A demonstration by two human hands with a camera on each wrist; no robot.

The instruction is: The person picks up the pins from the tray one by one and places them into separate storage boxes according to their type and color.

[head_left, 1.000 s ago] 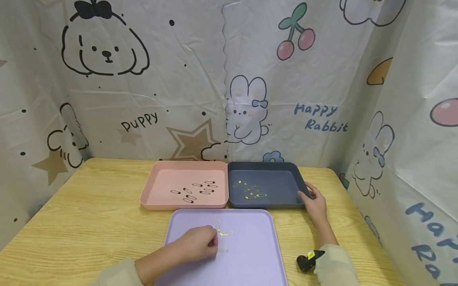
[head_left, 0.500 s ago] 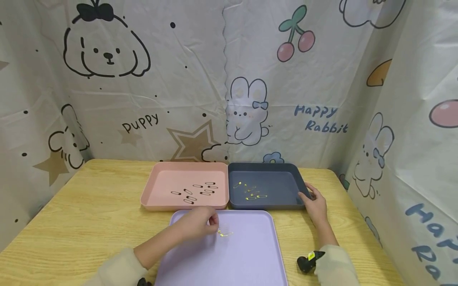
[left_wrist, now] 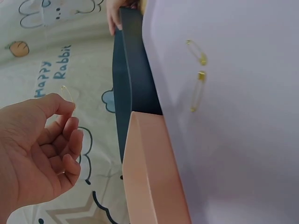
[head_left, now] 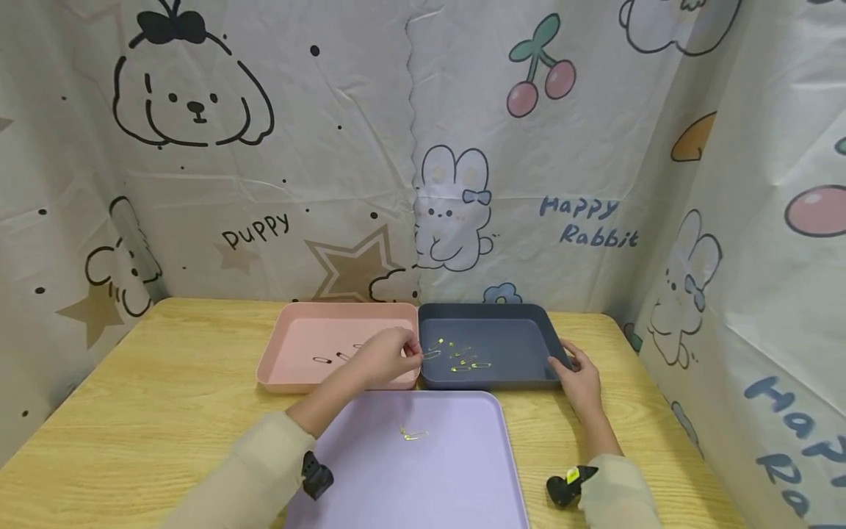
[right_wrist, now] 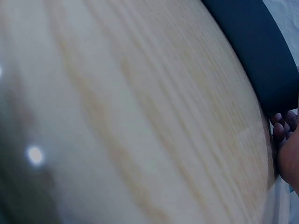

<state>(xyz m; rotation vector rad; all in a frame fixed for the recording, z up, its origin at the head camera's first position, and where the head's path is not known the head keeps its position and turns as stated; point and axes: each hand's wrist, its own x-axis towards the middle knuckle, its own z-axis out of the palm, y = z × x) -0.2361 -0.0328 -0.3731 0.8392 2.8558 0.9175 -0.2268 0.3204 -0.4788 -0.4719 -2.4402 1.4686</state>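
Note:
Between thumb and forefinger, my left hand pinches a gold safety pin. In the head view that hand is over the right side of the pink tray, and the pin reaches over the left edge of the dark blue tray. My right hand grips the dark blue tray's right edge, thumb over the rim. Several gold safety pins lie in that tray. On the lilac tray are two more gold safety pins. Black safety pins lie in the pink tray, some hidden behind my left hand.
Pink and dark blue trays stand side by side at the back of the wooden table, the lilac tray in front of them. A printed curtain hangs close behind and along both sides. Black wrist cameras sit at both sleeves.
My left hand has picked up a gold safety pin from the lilac tray and moved forward and up to the dark blue tray's left edge. The right hand keeps its hold.

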